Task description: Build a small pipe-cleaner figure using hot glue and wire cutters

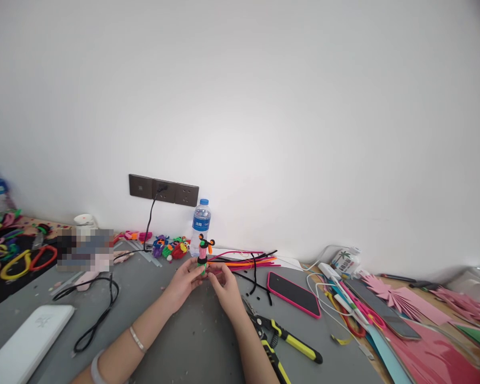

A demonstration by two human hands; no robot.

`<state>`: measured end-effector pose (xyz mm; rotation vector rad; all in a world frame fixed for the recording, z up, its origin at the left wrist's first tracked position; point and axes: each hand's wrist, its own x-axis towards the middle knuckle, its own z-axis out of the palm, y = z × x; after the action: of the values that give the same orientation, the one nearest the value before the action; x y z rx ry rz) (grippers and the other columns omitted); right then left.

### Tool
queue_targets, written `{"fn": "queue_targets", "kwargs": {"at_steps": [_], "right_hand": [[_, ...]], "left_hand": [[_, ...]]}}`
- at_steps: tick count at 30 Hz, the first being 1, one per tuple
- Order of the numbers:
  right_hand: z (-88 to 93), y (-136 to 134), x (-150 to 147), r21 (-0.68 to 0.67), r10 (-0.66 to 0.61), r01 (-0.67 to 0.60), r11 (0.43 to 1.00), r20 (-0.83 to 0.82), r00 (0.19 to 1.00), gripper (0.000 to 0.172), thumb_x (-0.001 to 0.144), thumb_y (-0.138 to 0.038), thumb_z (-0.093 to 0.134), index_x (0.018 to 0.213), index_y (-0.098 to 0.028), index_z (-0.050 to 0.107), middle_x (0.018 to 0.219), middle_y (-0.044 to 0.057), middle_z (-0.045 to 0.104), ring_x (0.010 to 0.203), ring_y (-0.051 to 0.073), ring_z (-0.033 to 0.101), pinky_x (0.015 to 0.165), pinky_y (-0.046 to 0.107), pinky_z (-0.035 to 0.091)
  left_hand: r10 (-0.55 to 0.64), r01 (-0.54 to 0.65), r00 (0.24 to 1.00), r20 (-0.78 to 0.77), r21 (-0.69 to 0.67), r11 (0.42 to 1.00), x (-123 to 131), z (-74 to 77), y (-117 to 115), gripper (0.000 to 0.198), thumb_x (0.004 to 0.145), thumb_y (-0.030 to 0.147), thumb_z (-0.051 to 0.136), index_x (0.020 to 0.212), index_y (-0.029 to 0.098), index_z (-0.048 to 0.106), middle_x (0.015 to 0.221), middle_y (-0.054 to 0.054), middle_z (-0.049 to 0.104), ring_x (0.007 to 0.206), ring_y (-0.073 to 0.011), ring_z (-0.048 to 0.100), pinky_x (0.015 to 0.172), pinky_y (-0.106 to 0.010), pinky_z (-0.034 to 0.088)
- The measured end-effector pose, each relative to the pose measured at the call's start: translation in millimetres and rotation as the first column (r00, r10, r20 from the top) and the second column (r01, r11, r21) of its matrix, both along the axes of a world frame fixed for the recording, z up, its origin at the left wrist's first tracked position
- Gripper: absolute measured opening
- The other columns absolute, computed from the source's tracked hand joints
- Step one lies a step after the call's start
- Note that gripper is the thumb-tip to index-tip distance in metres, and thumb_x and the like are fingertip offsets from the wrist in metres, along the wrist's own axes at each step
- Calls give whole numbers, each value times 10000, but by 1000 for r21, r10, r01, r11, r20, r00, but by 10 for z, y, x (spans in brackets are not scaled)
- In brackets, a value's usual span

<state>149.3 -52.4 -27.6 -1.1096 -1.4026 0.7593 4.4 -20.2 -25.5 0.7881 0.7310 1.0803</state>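
A small pipe-cleaner figure, pink in the middle with black bands, orange and black bits at the top and green at the bottom, stands upright between my hands. My left hand pinches its lower part from the left. From the right, the curled fingers of my right hand close in at the green base, their tips partly hidden. Behind the hands, loose pink, orange and black pipe cleaners lie on white paper. Yellow-and-black pliers rest beside my right forearm.
A water bottle stands against the wall near finished colourful figures. Right of my hands lies a pink-cased phone. A white power bank and black cable occupy the left. Pink paper and scissors lie far right.
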Motion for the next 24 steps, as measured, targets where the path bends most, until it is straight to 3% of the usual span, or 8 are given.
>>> {"fn": "queue_targets", "kwargs": {"at_steps": [5,10,19,24], "right_hand": [[-14,-6,-23,-22,44,-44,999,-18,999,197,844,-351,586,965,-198,612,892,54,685,696,181,641,624,294,512],[-50,25,-26,-29,44,-49,998,-152,987,261,837,-393,598,1009,-197,584,913,61,674,692,184,649,631,310,531],[-130,174,153,3,-224,243,970,-372,901,419,847,-435,542,1200,-210,512,1040,94,659,885,225,644,786,372,491],[-127,180,163,-27,-205,211,977,-378,903,357,812,-470,605,1044,-198,583,1022,101,680,1000,259,616,787,345,481]], "left_hand": [[30,-24,993,-115,55,998,20,41,-39,386,644,370,813,913,184,608,882,-42,712,709,-142,654,572,-208,463],[53,-4,973,-224,213,977,48,55,-60,388,672,464,759,873,184,580,704,1,669,575,-142,618,493,-213,430],[185,-8,903,-388,415,910,29,83,-66,265,684,394,741,775,195,592,621,35,572,557,-136,535,494,-211,390],[230,9,868,-441,477,879,12,30,-42,213,720,375,702,804,194,625,695,14,585,608,-145,524,533,-214,391]]}}
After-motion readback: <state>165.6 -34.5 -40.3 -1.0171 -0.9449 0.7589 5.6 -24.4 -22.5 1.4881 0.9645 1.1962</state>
